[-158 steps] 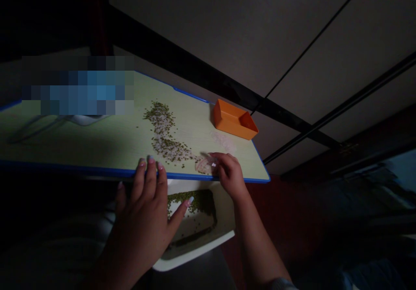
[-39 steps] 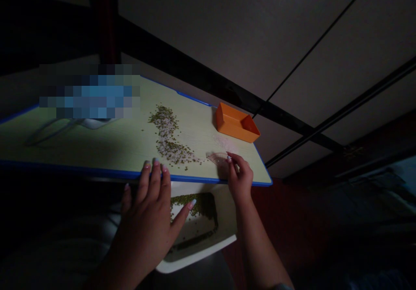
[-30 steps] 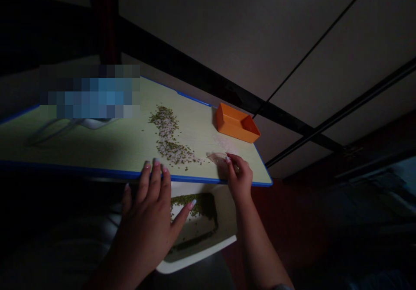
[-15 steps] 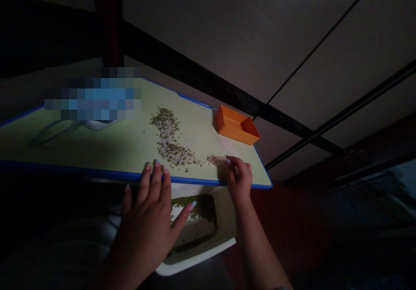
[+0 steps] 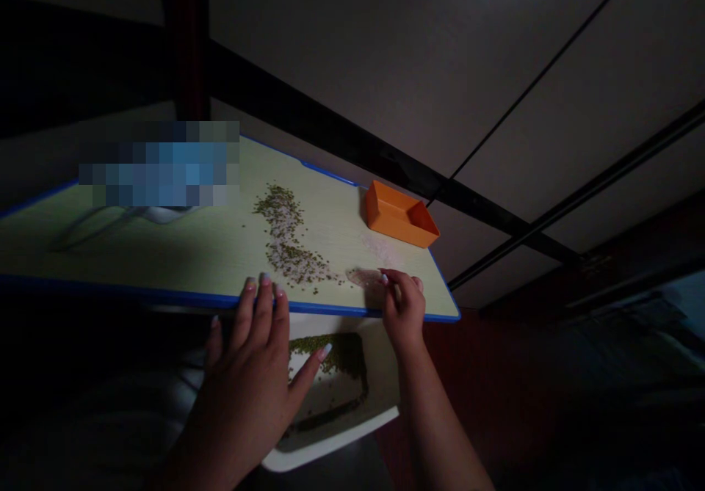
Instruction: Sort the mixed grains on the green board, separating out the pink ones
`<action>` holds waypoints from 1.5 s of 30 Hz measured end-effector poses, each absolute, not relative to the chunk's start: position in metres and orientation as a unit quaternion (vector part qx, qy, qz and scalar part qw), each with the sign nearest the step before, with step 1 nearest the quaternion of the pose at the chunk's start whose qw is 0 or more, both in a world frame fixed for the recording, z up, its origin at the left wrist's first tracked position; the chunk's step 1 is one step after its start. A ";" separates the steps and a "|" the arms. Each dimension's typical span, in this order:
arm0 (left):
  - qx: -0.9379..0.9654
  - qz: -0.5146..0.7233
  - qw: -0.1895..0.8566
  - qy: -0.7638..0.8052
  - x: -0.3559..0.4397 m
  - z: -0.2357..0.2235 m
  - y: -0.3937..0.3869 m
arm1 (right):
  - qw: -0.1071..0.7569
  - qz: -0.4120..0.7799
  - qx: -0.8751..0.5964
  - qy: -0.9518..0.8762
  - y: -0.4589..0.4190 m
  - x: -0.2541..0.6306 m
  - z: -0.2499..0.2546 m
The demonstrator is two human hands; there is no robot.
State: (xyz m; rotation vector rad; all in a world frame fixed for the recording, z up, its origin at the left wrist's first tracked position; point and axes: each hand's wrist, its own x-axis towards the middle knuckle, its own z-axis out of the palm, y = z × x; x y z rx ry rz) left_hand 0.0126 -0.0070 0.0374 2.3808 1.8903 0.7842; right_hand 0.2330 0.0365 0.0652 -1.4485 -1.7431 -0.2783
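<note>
A trail of mixed green beans and pale rice grains (image 5: 286, 238) lies on a light green table (image 5: 165, 249) with a blue edge. My left hand (image 5: 250, 373) rests open, fingertips on the table's front edge just below the trail, thumb spread over a white tray (image 5: 341, 439) that holds green beans (image 5: 335, 351) under the edge. My right hand (image 5: 405, 311) sits at the front right of the table with its fingers curled and tips pressed on a small pale heap of rice (image 5: 360, 277). What they hold, if anything, is hidden.
An orange box (image 5: 399, 216) stands at the table's far right corner, with a faint patch of rice in front of it. A white object with a cable (image 5: 159, 213) sits at the table's left under a blurred patch. The room around is dark.
My right hand has slid right and back from the trail's end, dragging the pale rice heap with it, and now pulls slightly toward the front edge. My left hand has hardly moved.
</note>
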 end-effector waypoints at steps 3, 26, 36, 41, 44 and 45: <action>0.761 0.252 -0.003 0.598 0.012 0.038 -0.007 | 0.413 -0.106 -0.574 -0.699 0.036 0.231 0.066; 0.750 0.266 -0.007 0.605 0.015 0.034 -0.004 | 0.398 -0.074 -0.537 -0.740 0.037 0.228 0.069; 0.753 0.269 -0.013 0.600 0.014 0.033 -0.005 | 0.340 -0.077 -0.478 -0.806 0.035 0.225 0.075; 0.756 0.263 -0.013 0.600 0.014 0.033 -0.004 | 0.318 -0.135 -0.479 -0.807 0.033 0.224 0.075; 0.754 0.257 -0.011 0.604 0.014 0.034 -0.005 | 0.312 -0.159 -0.485 -0.801 0.031 0.224 0.075; 0.754 0.255 -0.010 0.605 0.014 0.034 -0.005 | 0.307 -0.167 -0.489 -0.799 0.030 0.224 0.076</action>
